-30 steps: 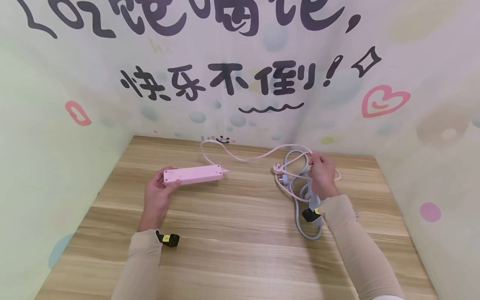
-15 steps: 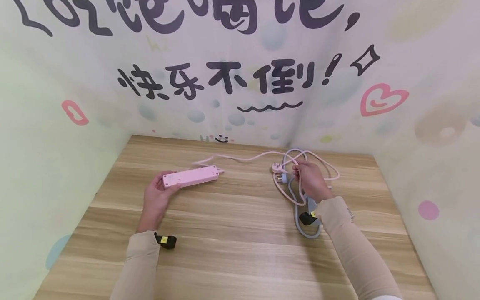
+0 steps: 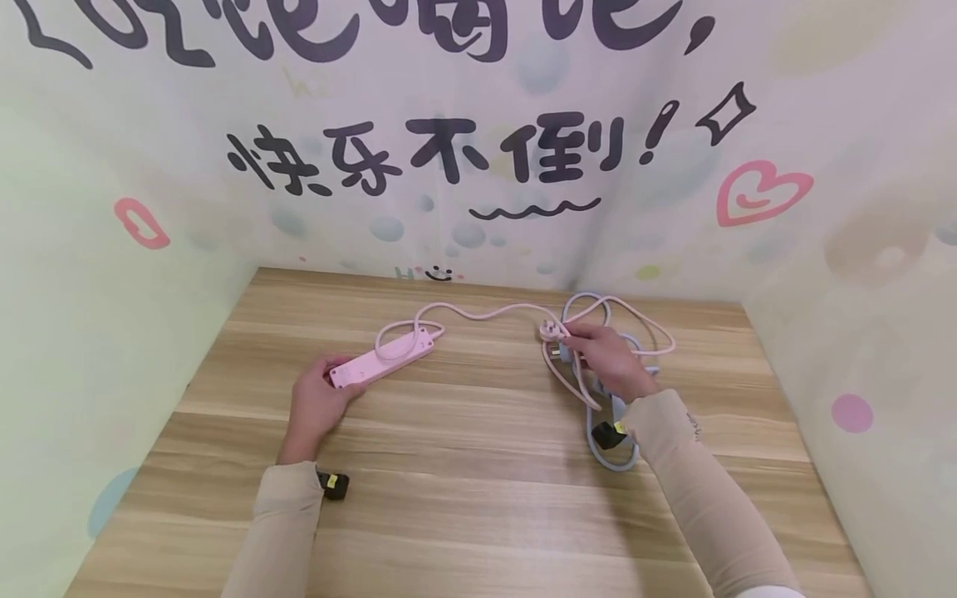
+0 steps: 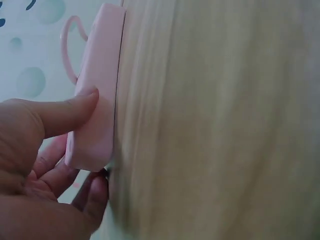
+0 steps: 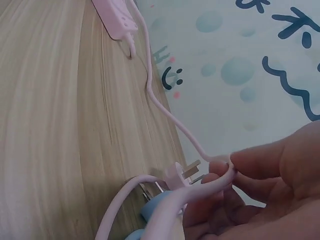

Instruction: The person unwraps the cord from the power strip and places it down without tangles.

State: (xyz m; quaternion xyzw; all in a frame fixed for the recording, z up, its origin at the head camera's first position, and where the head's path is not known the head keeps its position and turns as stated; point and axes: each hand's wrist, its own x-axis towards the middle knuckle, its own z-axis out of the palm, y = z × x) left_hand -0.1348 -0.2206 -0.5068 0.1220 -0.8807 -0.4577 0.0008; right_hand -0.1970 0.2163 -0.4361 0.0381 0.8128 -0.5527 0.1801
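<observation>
A pink power strip (image 3: pixel 381 359) lies at the left of the table, its cord looping over its top. My left hand (image 3: pixel 320 407) grips its near-left end, the thumb along one side in the left wrist view. From the strip the pink cord (image 3: pixel 486 316) runs right to my right hand (image 3: pixel 609 359), which pinches it between thumb and fingers. Beside those fingertips is the pink three-pin plug (image 5: pixel 176 176), prongs up. Under and around the right hand lie a blue plug (image 5: pixel 152 206) and a blue cord (image 3: pixel 591 436), partly hidden by the hand.
Part of a blue power strip (image 3: pixel 617 407) shows beneath the right wrist. A loop of pink cord (image 3: pixel 661 324) spreads to the right of the hand. The wood-grain table (image 3: pixel 463 482) meets a printed wall (image 3: pixel 336 241) at the back, with side walls left and right.
My right hand has moved left and toward me with the pink cord, which now loops over the pink strip. The strip has tilted a little and come down to the table in my left hand.
</observation>
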